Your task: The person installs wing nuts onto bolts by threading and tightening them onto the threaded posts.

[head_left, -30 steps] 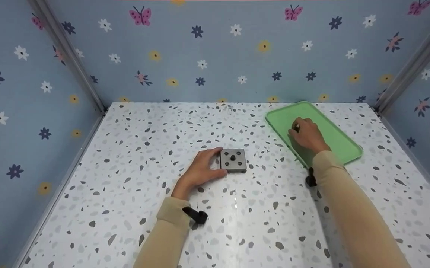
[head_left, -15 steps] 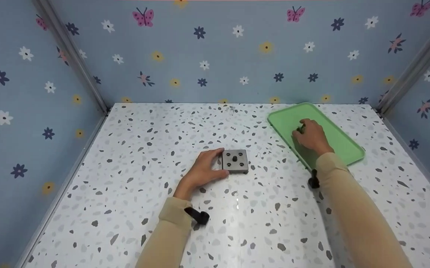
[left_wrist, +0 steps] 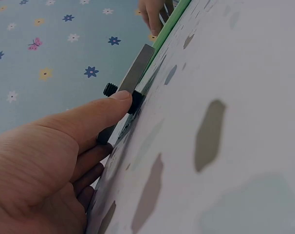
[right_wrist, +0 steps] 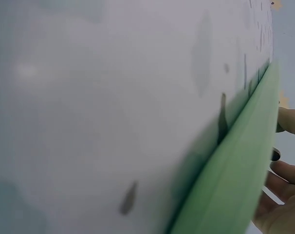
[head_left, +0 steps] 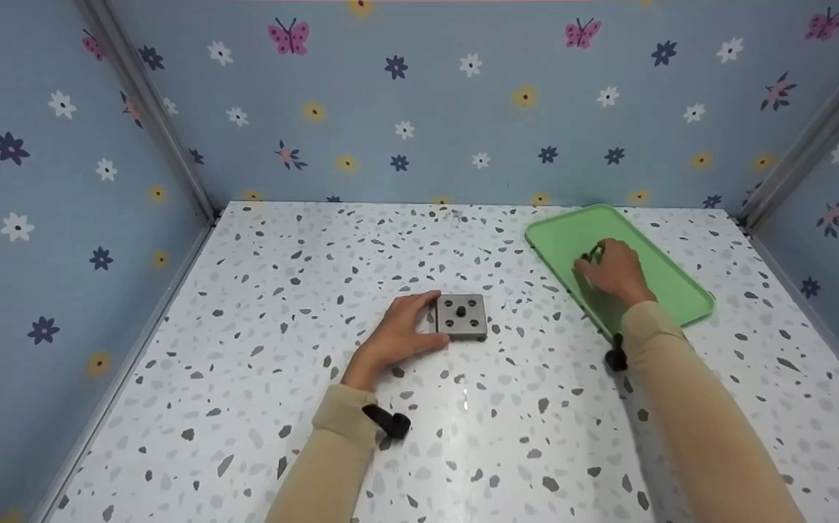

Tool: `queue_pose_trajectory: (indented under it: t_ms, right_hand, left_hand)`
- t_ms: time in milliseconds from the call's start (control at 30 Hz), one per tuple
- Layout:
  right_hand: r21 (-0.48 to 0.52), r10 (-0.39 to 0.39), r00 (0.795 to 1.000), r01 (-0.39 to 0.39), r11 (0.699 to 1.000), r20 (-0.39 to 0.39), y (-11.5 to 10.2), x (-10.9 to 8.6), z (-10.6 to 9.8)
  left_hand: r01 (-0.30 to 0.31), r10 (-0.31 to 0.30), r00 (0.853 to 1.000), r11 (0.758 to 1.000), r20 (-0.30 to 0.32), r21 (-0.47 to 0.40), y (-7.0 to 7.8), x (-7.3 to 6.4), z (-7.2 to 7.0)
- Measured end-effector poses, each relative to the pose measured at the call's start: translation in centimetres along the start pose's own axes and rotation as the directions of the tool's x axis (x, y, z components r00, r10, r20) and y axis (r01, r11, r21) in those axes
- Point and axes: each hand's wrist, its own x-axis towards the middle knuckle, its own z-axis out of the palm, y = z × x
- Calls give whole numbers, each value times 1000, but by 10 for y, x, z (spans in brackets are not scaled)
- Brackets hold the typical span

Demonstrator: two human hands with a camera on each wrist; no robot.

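- A small dark part [head_left: 593, 253] (seemingly a screw, too small to tell) is pinched at the fingertips of the right hand [head_left: 611, 271], over the green tray [head_left: 670, 280]; whether it rests on the tray floor or is lifted off it cannot be told.
- The grey metal block [head_left: 460, 317] lies well apart from that part, down and to the left of it across the table; the left hand [head_left: 396, 336] is the nearer one to the block.
- The block is held at its left edge by the left hand, thumb and fingers curled against the side (the wrist view shows the thumb tip on a black foot at its corner).
- The block is square, flat and matt, with 1 dark stud [head_left: 460, 312] at its middle and 4 holes around it.
- The tray is smooth plastic, oblong with rounded corners, its long axis running diagonally.
- The table [head_left: 259, 290] is glossy white, speckled with grey.
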Motion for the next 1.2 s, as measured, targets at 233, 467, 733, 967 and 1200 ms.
queue_pose_trajectory:
  t_ms: [233,467,733,967,1200]
  right_hand:
    - [0,13,999,-13,1000,-41,-1,-1,2]
    - [-12,33,998,-34,999,-46,2,0,3]
    - [-21,41,999,-41,999,-36,4,2,1]
    - [17,36,999,-36,999,-32,3,2,-2]
    - [31,27,999,-26,999,-44,0,-5,-11]
  left_hand:
    - [1,-1,1000,1000,-2,-24,1,-2,0]
    - [-31,31,1000,999,-3,-18,-1,0,1]
    - [-1,1,1000,999,-3,-53,-1,1,1]
    - [20,-20,1000,998,1,-56,-1,0,-2]
    - [16,-16,1000,999,12,-30,-2,3,1]
